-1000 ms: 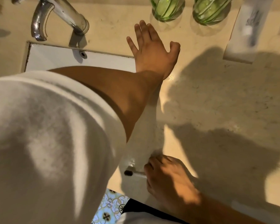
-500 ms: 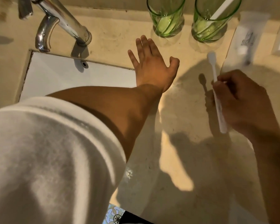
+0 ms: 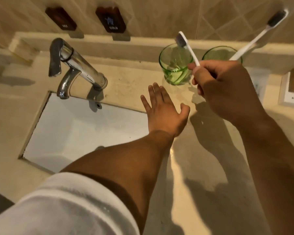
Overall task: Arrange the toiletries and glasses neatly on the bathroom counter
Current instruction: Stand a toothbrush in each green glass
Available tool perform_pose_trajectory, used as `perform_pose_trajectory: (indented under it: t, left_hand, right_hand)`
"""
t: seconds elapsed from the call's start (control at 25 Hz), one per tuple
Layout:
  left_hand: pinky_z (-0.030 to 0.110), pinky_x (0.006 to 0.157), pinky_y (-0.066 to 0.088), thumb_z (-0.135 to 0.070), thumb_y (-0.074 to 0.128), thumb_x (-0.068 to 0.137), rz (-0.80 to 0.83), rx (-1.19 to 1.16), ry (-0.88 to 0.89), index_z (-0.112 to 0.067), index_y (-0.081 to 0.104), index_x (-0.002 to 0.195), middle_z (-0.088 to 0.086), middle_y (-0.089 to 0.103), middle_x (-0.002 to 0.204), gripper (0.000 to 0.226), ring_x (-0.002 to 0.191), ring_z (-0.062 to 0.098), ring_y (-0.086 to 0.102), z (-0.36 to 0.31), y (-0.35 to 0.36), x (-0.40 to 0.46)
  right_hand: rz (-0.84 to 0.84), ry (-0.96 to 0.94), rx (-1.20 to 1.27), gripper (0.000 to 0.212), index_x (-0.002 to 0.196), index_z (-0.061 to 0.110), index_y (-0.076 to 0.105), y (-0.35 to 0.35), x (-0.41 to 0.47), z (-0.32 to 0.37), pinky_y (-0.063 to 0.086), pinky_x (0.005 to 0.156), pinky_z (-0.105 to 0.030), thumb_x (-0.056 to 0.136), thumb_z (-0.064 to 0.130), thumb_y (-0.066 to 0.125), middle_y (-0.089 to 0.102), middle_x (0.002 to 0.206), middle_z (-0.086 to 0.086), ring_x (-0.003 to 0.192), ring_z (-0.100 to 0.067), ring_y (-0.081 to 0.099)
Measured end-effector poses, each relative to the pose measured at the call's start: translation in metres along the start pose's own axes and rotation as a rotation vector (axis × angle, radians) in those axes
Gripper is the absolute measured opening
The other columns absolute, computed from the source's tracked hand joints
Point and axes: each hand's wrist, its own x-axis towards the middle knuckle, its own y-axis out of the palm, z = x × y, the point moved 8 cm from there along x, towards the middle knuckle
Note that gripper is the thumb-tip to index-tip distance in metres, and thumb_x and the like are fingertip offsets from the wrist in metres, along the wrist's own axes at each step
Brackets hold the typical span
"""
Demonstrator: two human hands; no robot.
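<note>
Two green glasses stand side by side at the back of the counter: the left glass [image 3: 175,65] holds nothing, and the right glass [image 3: 215,54] holds a white toothbrush [image 3: 261,33] that leans to the right. My right hand [image 3: 226,89] is shut on a second white toothbrush [image 3: 187,47], bristles up, held above and just right of the left glass. My left hand [image 3: 165,112] lies flat and open on the beige counter [image 3: 202,167], in front of the left glass.
A chrome tap [image 3: 71,65] stands left of the glasses over a white sink [image 3: 78,131]. A white box [image 3: 292,89] sits at the right edge. Two dark hot and cold plates [image 3: 110,19] hang on the tiled wall.
My right hand picked up the toothbrush near the counter's front edge and carried it up and back to the left glass. My left hand stayed flat on the counter.
</note>
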Motion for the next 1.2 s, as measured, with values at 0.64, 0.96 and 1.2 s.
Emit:
perform_pose_trajectory:
  t: [0.64,0.96,1.2]
  left_hand:
    - [0.051,0.121,-0.021,-0.064,0.026,0.090,-0.020,-0.042,-0.008,-0.012,-0.002,0.160,0.009,-0.013,0.170,0.092,0.152,0.020,-0.028,0.002,0.003,0.000]
    - [0.050,0.119,-0.025,-0.066,0.024,0.090,-0.022,-0.015,-0.007,-0.013,-0.004,0.161,0.008,-0.016,0.169,0.092,0.151,0.021,-0.030,0.003,0.003,0.001]
    - [0.049,0.119,-0.026,-0.065,0.023,0.091,-0.041,-0.014,-0.011,-0.013,-0.003,0.160,0.009,-0.014,0.169,0.091,0.152,0.022,-0.027,0.002,0.002,0.000]
  right_hand:
    - [-0.194,-0.072,0.178,0.022,0.081,0.020,0.077,-0.015,0.059,0.056,0.053,0.060,-0.033,0.095,0.033,0.067,0.069,0.064,0.003,0.057,-0.009,0.060]
    - [-0.215,0.100,0.113,0.019,0.081,0.020,0.076,-0.011,0.065,0.030,0.061,0.073,-0.049,0.093,0.032,0.067,0.074,0.070,0.004,0.068,-0.016,0.072]
    - [-0.146,0.171,0.050,0.020,0.073,0.022,0.075,0.004,0.063,0.010,0.063,0.070,-0.040,0.091,0.029,0.071,0.074,0.064,0.006,0.057,-0.005,0.070]
